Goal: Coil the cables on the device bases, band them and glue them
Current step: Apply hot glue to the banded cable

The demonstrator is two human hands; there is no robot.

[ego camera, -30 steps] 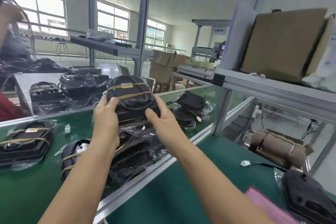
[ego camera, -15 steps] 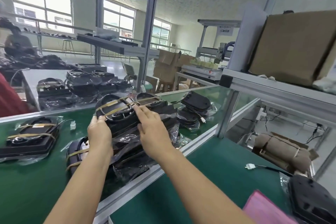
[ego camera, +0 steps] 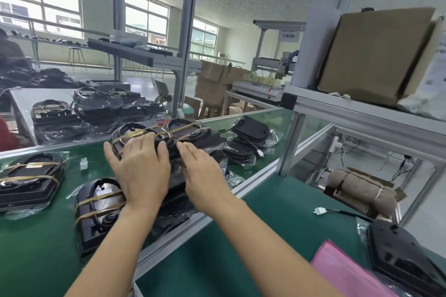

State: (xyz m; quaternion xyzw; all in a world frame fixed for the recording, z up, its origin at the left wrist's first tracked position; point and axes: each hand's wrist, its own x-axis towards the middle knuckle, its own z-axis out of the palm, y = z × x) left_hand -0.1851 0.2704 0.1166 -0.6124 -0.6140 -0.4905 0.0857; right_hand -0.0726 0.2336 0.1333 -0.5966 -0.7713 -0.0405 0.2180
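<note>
The banded device base [ego camera: 166, 136] lay atop the bagged pile at 12 o'clock, long axis running 9-to-3. The left hand [ego camera: 141, 169] rested flat on it; the right hand [ego camera: 205, 173] hovered beside, fingers straight.

Two black device bases [ego camera: 169, 135], cables coiled on top and strapped with tan bands [ego camera: 135, 136], lie flat atop a plastic-wrapped stack near the table's near edge.
</note>
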